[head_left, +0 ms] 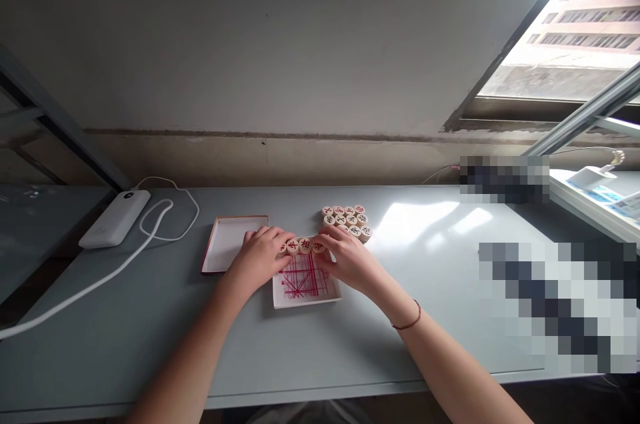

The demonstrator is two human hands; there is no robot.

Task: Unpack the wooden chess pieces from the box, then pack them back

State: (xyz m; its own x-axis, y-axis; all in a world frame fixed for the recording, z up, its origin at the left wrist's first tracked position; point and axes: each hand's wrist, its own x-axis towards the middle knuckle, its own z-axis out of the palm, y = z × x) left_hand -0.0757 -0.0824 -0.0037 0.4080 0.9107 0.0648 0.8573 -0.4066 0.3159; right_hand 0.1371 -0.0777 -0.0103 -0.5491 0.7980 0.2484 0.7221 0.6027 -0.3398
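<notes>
Between my two hands runs a short row of round Chinese chess pieces (299,246), wooden with red characters. My left hand (261,252) presses the left end of the row, its fingers closed on it. The right end is pinched by my right hand (350,259). The row is at the far end of a shallow white box (307,304); whether it rests in the box or hangs just above, I cannot tell. Inside the box lies a folded clear sheet with red lines (303,277). Behind my right hand, more Chinese chess pieces (345,219) stand packed in rows, some partly hidden.
A box lid (233,237) with a white inside lies left of the box, partly behind my left hand. A white power bank (114,221) and its white cable (115,274) are at the left. Sunlight falls on the grey table (400,331). Blurred patches hide things at right.
</notes>
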